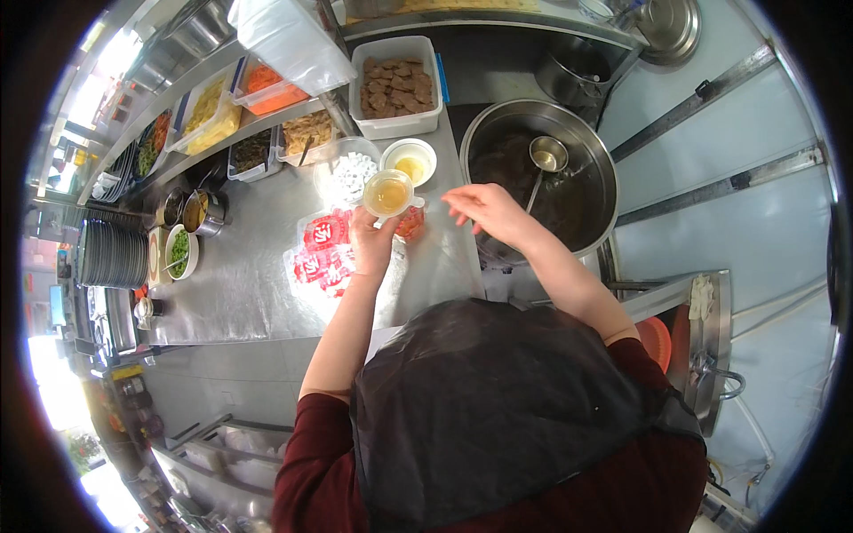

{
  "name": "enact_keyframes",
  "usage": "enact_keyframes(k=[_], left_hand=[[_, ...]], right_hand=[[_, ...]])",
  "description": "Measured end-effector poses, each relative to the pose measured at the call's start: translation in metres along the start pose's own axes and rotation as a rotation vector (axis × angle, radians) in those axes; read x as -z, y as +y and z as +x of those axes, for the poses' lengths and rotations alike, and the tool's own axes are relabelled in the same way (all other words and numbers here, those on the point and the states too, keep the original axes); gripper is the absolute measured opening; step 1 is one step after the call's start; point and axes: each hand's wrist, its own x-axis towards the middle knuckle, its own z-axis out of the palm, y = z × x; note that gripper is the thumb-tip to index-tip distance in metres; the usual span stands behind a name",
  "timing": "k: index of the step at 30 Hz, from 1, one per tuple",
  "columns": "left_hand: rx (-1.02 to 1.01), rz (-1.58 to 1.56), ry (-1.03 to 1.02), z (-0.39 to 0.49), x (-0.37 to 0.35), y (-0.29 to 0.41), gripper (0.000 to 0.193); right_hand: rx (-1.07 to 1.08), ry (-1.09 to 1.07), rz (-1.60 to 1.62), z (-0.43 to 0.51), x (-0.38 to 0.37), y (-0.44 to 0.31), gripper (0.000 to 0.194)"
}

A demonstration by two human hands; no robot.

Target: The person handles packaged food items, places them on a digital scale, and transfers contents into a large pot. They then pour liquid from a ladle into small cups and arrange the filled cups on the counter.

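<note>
My left hand [370,243] grips a small clear plastic cup [388,193] holding pale yellow liquid, raised over the steel counter. Nothing is in my right hand [490,206]; its fingers are loosely curled and apart, between the cup and a large steel stockpot [471,143]. In that pot of dark liquid rests a ladle [548,154] with its bowl up. Just behind the cup stands a white bowl [430,152] with yellow liquid. A clear tub of small white pieces [353,174] is beside it. Red-and-white printed packets [323,250] lie left of my left wrist. A clear container with orange-red contents [410,225] is partly hidden by my hand.
A plastic bin [396,123] of sliced brown meat stands at the back. Food tubs line the shelf [226,140] at left. Stacked plates [113,253] and a bowl of chopped greens [180,253] sit far left. A dark pot [573,73] is behind the stockpot.
</note>
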Motion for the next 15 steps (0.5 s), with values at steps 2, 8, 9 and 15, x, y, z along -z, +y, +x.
enact_keyframes(k=[2,8,9,15], left_hand=[[-0.010,-0.030,0.023,-0.001,-0.001,0.001,0.022],[0.033,-0.076,0.036,-0.008,-0.001,0.001,0.023],[0.037,-0.080,0.035,-0.008,-0.002,0.000,0.023],[-0.021,-0.025,-0.005,-0.003,-0.001,-0.005,0.024]], right_hand=[[0.091,-0.092,0.094,0.005,-0.018,-0.028,0.037],[-0.016,-0.014,0.184,0.004,-0.045,-0.042,0.033],[-0.041,0.006,0.231,0.003,-0.047,-0.039,0.031],[-0.039,0.023,0.382,-0.003,-0.051,-0.029,0.026]])
